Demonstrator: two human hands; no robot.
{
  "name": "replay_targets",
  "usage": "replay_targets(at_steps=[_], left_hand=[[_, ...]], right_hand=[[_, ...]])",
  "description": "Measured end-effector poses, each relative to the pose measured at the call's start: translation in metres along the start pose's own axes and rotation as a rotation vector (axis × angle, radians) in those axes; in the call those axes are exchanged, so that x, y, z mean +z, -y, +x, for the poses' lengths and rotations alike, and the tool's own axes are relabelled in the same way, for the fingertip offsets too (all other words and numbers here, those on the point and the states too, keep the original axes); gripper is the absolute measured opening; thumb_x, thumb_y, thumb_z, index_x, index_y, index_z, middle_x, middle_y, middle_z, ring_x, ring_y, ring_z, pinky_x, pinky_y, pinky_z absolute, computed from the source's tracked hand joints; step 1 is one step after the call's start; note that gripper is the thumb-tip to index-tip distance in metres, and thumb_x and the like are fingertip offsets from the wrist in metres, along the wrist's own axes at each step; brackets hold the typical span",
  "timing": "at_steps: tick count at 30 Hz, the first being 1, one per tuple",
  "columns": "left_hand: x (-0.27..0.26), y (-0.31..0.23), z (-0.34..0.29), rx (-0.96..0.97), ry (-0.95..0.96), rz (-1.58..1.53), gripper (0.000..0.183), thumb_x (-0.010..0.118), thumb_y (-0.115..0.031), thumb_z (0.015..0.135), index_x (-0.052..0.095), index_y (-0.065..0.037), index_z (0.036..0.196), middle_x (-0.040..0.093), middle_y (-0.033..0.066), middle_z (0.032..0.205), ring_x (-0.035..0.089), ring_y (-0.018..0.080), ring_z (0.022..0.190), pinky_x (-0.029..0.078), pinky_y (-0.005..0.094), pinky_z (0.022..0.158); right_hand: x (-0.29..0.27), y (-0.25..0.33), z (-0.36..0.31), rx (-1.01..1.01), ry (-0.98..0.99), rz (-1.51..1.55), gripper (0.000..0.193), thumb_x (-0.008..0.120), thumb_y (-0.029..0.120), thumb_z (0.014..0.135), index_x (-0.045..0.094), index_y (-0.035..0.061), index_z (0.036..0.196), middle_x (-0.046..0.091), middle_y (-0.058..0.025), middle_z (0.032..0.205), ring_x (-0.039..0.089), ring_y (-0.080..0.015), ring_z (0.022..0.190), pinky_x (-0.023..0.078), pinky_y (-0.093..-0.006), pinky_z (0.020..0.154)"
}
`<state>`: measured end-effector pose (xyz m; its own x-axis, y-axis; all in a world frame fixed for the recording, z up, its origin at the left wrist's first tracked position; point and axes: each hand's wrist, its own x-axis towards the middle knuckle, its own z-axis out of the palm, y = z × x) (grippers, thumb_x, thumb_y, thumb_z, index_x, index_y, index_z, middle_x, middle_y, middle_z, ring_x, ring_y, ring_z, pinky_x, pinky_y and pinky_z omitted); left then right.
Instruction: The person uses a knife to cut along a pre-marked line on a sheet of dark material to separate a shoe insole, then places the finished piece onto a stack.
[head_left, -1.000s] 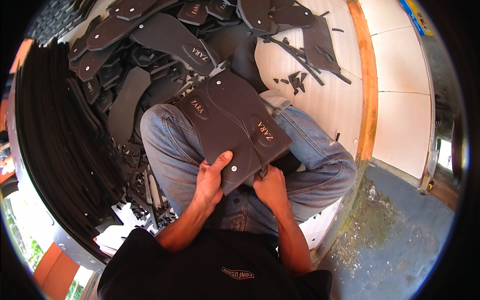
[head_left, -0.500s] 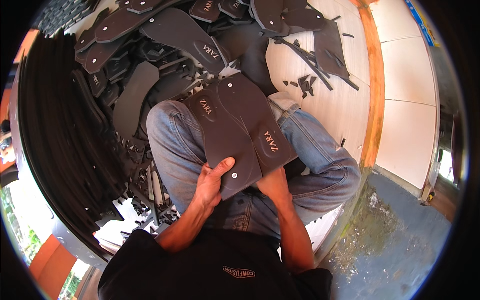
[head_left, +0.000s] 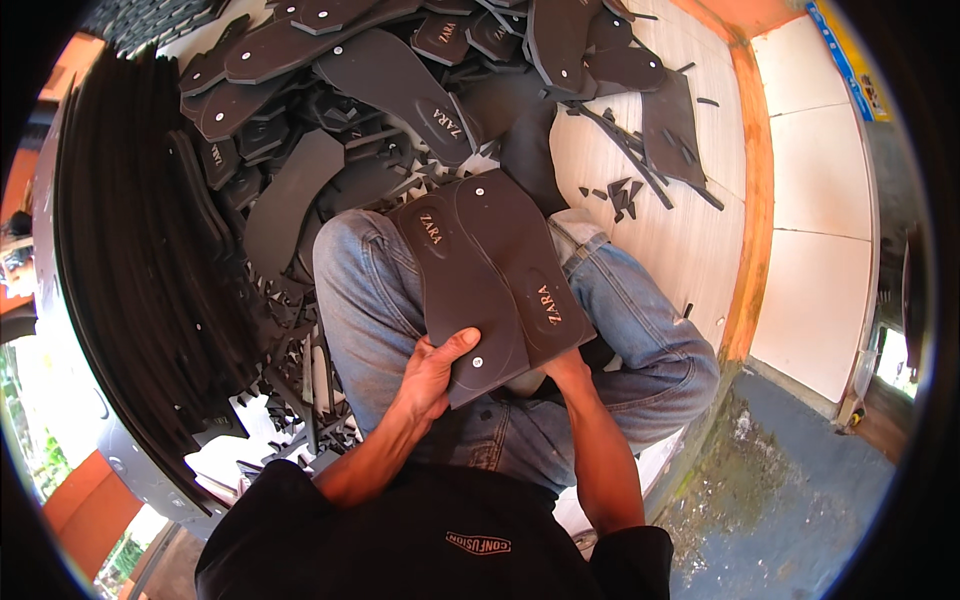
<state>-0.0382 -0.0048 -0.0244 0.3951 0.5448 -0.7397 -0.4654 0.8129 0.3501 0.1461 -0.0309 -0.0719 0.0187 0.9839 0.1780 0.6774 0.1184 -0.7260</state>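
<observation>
your left hand [head_left: 428, 380] pinches the dark sheet [head_left: 490, 290] at its near corner; your right hand's [head_left: 569, 369] grip, partly hidden, i cannot tell. it seems light, bendable; hold by edges.

Head view, single: wide fisheye, head-worn, left of a side-by-side pair; upright, facing steeply down. Left hand's fingers [head_left: 458, 344]: just below centre, close range. Nearer than the fingers: black shirt [head_left: 400, 530]. Beyond and right of the fingers: pale floor [head_left: 645, 265]. Edges bowed; rim dark, rounded.
</observation>
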Motion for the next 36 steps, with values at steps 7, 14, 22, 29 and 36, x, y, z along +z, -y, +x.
replay_targets(at_steps=[7, 14, 22, 29, 36], left_hand=[[0.007, -0.003, -0.003, -0.012, -0.013, -0.008, 0.029, 0.071, -0.019, 0.079, 0.062, -0.003, 0.101, 0.065, 0.0066, 0.091, 0.064, 0.0149, 0.08, 0.055, 0.0287, 0.071], [0.007, -0.004, -0.004, 0.011, -0.024, -0.021, 0.03, 0.072, -0.02, 0.079, 0.062, -0.004, 0.101, 0.065, 0.0055, 0.089, 0.064, 0.0141, 0.08, 0.054, 0.028, 0.071], [0.01, -0.003, -0.005, -0.009, -0.029, -0.032, 0.033, 0.073, -0.021, 0.078, 0.061, -0.004, 0.103, 0.064, 0.0055, 0.094, 0.063, 0.0139, 0.083, 0.053, 0.0277, 0.073], [0.011, -0.002, -0.004, -0.007, -0.026, -0.027, 0.039, 0.074, -0.023, 0.077, 0.058, -0.003, 0.106, 0.063, 0.0057, 0.096, 0.062, 0.0145, 0.086, 0.053, 0.0285, 0.075], [0.008, -0.004, -0.017, -0.032, -0.036, 0.017, 0.043, 0.071, -0.024, 0.078, 0.055, -0.001, 0.111, 0.062, 0.0082, 0.101, 0.062, 0.0156, 0.09, 0.052, 0.0297, 0.078]], right_hand=[[0.034, -0.034, -0.012, 0.311, -0.149, 0.307, 0.027, 0.059, 0.015, 0.083, 0.058, -0.0012, 0.105, 0.06, -0.0178, 0.098, 0.058, -0.0329, 0.09, 0.046, -0.0415, 0.077], [0.052, -0.029, -0.001, 0.445, -0.138, 0.406, 0.026, 0.058, 0.015, 0.084, 0.058, -0.0014, 0.105, 0.06, -0.0165, 0.097, 0.058, -0.0303, 0.089, 0.046, -0.0399, 0.077], [0.064, -0.017, 0.015, 0.526, -0.126, 0.427, 0.026, 0.057, 0.016, 0.085, 0.058, -0.0016, 0.104, 0.06, -0.015, 0.096, 0.058, -0.0273, 0.088, 0.046, -0.038, 0.076], [0.073, -0.015, 0.032, 0.572, -0.126, 0.436, 0.025, 0.056, 0.016, 0.086, 0.058, -0.0018, 0.104, 0.061, -0.0138, 0.095, 0.058, -0.0248, 0.087, 0.046, -0.0363, 0.076], [0.083, -0.013, 0.049, 0.601, -0.124, 0.451, 0.025, 0.055, 0.016, 0.087, 0.058, -0.002, 0.104, 0.061, -0.0125, 0.094, 0.058, -0.0222, 0.086, 0.046, -0.0346, 0.075]])
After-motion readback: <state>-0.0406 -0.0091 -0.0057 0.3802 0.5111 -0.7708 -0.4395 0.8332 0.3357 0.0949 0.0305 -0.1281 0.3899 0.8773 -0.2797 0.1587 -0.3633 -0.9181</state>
